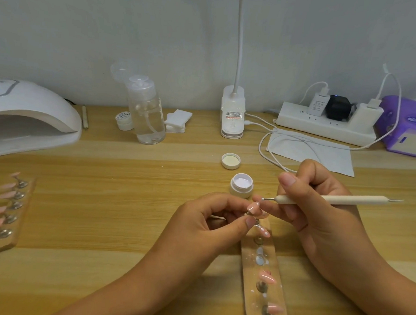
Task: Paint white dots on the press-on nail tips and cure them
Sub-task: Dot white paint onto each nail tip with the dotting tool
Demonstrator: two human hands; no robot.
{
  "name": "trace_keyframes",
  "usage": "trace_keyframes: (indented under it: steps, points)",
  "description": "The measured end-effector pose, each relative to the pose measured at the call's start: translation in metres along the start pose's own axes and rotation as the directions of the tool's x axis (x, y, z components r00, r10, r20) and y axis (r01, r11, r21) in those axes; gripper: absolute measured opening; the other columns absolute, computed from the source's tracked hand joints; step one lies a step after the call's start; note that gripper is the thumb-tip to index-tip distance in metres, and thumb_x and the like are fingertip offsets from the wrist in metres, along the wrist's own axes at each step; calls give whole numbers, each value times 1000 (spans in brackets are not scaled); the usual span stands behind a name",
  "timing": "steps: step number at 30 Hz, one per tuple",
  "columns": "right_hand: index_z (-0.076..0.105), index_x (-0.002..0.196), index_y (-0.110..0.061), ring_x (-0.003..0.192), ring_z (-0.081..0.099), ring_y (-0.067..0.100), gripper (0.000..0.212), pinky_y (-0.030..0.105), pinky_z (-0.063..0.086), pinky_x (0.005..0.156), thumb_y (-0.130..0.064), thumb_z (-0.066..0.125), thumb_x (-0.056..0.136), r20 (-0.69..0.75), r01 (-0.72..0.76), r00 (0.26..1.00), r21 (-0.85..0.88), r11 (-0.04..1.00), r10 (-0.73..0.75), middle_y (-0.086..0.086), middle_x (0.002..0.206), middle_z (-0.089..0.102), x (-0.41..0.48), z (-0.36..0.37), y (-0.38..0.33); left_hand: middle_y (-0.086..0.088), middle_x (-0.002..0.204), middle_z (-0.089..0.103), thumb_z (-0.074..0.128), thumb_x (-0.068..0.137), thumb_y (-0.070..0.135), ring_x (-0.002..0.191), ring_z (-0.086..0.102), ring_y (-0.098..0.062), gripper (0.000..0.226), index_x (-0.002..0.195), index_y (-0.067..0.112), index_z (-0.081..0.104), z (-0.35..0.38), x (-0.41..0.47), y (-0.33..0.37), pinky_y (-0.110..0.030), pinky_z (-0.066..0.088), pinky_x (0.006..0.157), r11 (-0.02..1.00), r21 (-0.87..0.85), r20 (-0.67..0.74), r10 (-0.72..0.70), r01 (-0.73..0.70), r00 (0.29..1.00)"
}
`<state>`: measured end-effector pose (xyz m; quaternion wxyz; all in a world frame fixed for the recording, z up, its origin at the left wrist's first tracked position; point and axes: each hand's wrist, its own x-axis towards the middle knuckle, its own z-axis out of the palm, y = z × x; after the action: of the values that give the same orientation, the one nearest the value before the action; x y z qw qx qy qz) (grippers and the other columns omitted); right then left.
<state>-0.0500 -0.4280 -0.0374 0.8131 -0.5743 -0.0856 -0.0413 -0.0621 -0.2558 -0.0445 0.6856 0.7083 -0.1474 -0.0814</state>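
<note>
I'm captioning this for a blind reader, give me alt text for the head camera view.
The right hand holds a dotting tool, its white-tipped point at a pink nail tip held by the left hand. An open white gel pot sits just behind, a curing lamp far left.

Pink nail tip [253,207], white-tipped cream dotting tool [331,199].
</note>
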Motion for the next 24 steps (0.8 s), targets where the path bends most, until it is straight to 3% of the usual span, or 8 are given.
trace_keyframes:
  steps: [6, 13, 17, 24]
  points:
    - [49, 58, -18, 48, 52, 8, 29, 31, 59, 68, -21, 74, 73, 1, 5, 1000, 0, 1000, -5, 1, 53, 43, 0, 0, -1, -7, 94, 69, 69, 72, 31, 87, 63, -23, 21, 89, 24, 79, 1, 0, -2, -16, 48, 74, 998, 41, -20, 38, -37, 999]
    - [51, 56, -19, 47, 57, 7, 32, 26, 58, 61, -17, 80, 70, 27, -11, 1000, 0, 1000, 11, -2, 51, 47, 0, -1, 0, -5, 90, 70, 70, 69, 32, 83, 64, -6, 22, 86, 22, 79, 1, 0, -1, -13, 47, 72, 998, 48, -38, 49, -47, 998]
    - [51, 57, -20, 47, 51, 4, 32, 27, 58, 62, -21, 78, 72, 31, -9, 999, -14, 1000, 10, -5, 51, 47, 0, -2, 1, 2, 85, 72, 69, 70, 40, 85, 64, -8, 25, 85, 24, 80, 0, 0, 0, -16, 46, 73, 996, 73, -32, 55, -52, 998]
    - [52, 55, -22, 49, 57, 4, 28, 26, 58, 60, -15, 66, 78, 55, -8, 998, 11, 1000, 8, -8, 55, 52, 1, -3, 2, 0, 86, 71, 69, 70, 39, 85, 64, -7, 25, 85, 23, 80, 1, -1, 0, -14, 45, 71, 996, 76, -32, 47, -45, 998]
